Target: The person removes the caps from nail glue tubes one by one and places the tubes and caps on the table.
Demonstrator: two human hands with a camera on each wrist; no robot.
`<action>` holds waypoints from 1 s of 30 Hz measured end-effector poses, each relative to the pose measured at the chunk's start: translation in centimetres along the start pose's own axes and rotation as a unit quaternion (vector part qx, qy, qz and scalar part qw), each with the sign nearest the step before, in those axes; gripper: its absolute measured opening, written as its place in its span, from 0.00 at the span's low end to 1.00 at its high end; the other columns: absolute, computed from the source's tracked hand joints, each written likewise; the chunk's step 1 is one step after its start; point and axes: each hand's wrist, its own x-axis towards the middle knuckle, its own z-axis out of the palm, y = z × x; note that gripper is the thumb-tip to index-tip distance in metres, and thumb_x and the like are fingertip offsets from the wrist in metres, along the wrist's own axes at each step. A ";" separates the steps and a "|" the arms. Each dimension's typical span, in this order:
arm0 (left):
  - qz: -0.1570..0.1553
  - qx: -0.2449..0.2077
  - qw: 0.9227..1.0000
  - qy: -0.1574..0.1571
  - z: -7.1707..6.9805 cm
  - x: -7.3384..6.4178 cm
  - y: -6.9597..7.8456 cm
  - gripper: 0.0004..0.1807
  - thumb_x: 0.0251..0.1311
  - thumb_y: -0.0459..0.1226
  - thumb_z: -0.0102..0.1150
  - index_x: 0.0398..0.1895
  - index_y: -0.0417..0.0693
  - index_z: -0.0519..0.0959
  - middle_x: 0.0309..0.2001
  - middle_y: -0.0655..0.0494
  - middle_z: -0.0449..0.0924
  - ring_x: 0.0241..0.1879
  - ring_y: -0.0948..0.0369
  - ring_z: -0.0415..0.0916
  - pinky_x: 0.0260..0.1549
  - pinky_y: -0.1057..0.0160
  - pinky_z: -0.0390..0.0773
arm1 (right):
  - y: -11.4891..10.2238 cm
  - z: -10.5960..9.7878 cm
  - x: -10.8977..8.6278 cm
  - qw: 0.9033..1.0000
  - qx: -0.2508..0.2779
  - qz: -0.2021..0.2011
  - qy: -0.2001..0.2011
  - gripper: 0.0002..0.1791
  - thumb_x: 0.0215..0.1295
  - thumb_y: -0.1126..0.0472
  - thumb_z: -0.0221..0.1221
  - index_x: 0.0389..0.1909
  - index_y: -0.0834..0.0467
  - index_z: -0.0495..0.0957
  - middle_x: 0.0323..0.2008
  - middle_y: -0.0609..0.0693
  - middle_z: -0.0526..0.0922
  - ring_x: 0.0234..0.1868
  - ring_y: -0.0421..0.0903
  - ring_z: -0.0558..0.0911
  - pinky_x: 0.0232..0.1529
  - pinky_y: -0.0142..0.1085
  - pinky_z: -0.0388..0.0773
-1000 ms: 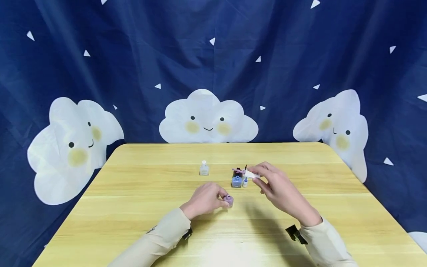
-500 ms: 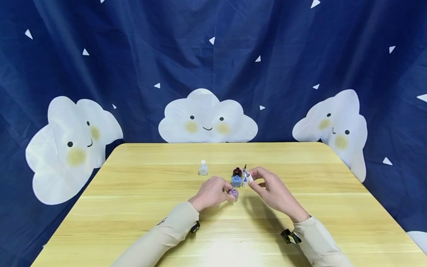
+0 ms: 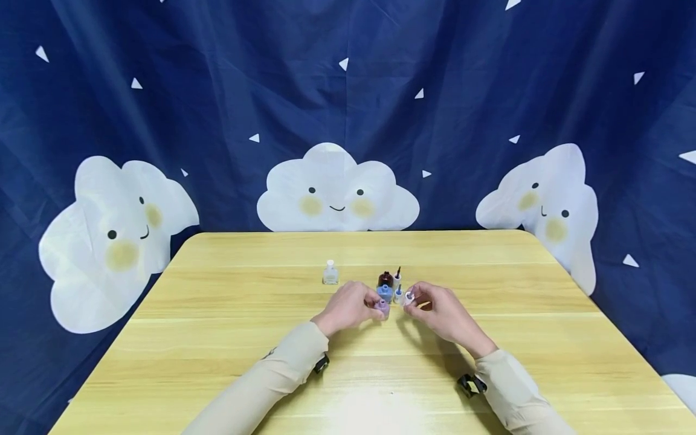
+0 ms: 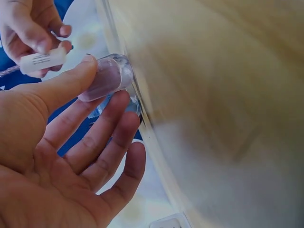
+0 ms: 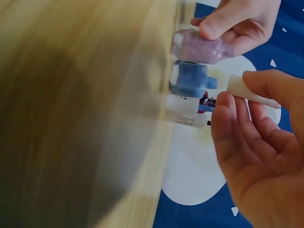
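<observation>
My left hand (image 3: 348, 307) pinches an open purple nail polish bottle (image 3: 383, 309) between thumb and fingers, low over the table, just in front of an open blue nail polish bottle (image 3: 383, 294). My right hand (image 3: 447, 313) pinches a white nail polish cap (image 5: 241, 88) whose purple-coated brush points up. Behind the blue bottle stands an open dark red bottle (image 3: 385, 279). Two more white caps stand brush-up to their right: one with a blue brush (image 3: 399, 297), the other with a dark brush (image 3: 397, 281). In the left wrist view, the purple bottle (image 4: 105, 80) partly hides the blue one.
A clear bottle with a white cap (image 3: 330, 273) stands left of the group on the wooden table (image 3: 244, 356). A dark blue curtain (image 3: 462, 121) with printed clouds hangs behind the table's far edge.
My left hand has carried the purple bottle right and away from me, up to the blue bottle. My right hand has turned its cap brush-up and lowered it beside the other caps.
</observation>
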 end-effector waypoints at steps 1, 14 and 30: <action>-0.002 -0.003 1.000 -0.001 0.0 0.1 0.0 0.11 0.56 0.41 0.75 0.42 0.50 0.89 0.40 0.57 0.90 0.15 0.68 0.58 0.20 0.70 0.62 | 0.2 0.1 0.0 1.000 -0.006 -0.001 -0.003 0.06 0.65 0.64 0.68 0.40 0.57 0.82 0.37 0.48 0.87 0.41 0.44 0.85 0.42 0.32 0.83; -0.003 -0.005 1.000 -0.012 0.0 0.8 0.1 0.10 0.56 0.40 0.75 0.41 0.52 0.90 0.34 0.61 0.89 0.16 0.68 0.62 0.22 0.69 0.65 | 1.5 0.5 1.0 0.998 -0.044 -0.007 -0.050 0.08 0.62 0.64 0.69 0.41 0.59 0.84 0.34 0.47 0.86 0.35 0.42 0.83 0.35 0.31 0.81; -0.002 -0.003 1.000 -0.012 0.1 1.0 0.2 0.12 0.55 0.39 0.76 0.43 0.50 0.89 0.38 0.57 0.90 0.16 0.68 0.60 0.21 0.70 0.64 | 1.7 0.7 1.6 0.997 -0.035 0.024 -0.069 0.06 0.60 0.64 0.71 0.34 0.56 0.82 0.26 0.45 0.79 0.25 0.39 0.75 0.22 0.28 0.70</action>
